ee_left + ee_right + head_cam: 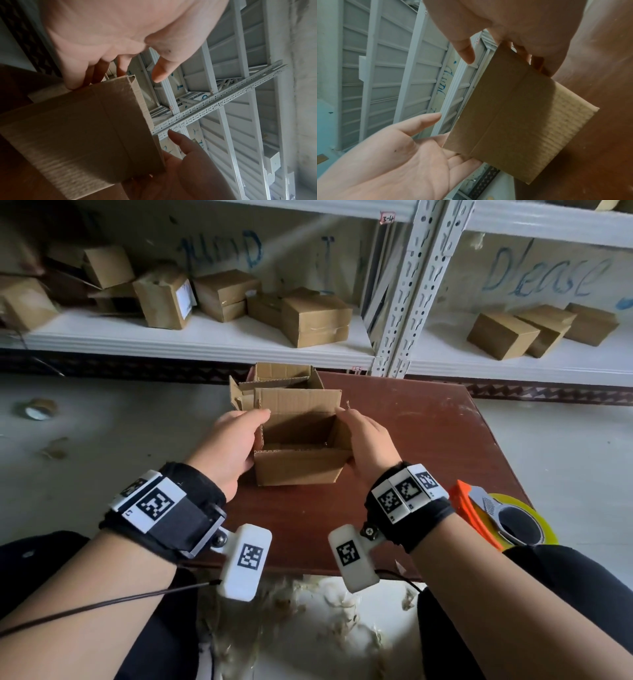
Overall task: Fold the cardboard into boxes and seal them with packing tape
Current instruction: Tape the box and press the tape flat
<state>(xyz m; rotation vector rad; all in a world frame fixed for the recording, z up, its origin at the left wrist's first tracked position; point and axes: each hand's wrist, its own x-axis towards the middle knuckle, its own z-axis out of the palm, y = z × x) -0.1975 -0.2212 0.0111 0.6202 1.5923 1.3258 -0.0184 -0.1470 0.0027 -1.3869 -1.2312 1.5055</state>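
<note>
Although a good many closed boxes point(317, 316) already lie on the shelf point(191, 337) behind, the box in hand point(301, 440) is only partway made: in the head view it stands on the brown desk point(428, 440) with its top open, flaps up, and whether its bottom is taped cannot be seen from here. The left hand point(227, 448) presses against its left side and the right hand point(368, 445) against its right, fingers laid along the walls, not curled round anything. A second open carton point(284, 378) sits just behind it, also unsealed, and the tape dispenser point(496, 518) rests untouched at the desk's right near corner, so I judge the top flaps have yet to be folded and taped. A spare tape roll point(37, 409) lies on the floor to the left. In the left wrist view the box point(82, 135) is seen from its outer side, a crease running across it, with the left hand's fingers point(77, 81) touching its far edge and the right hand point(181, 169) flat against the opposite end. In the right wrist view the same box point(513, 115) is held between the right hand's fingers point(539, 60) at its top corner and the left hand's point(399, 155) spread palm below; no tape shows on the face in sight.
</note>
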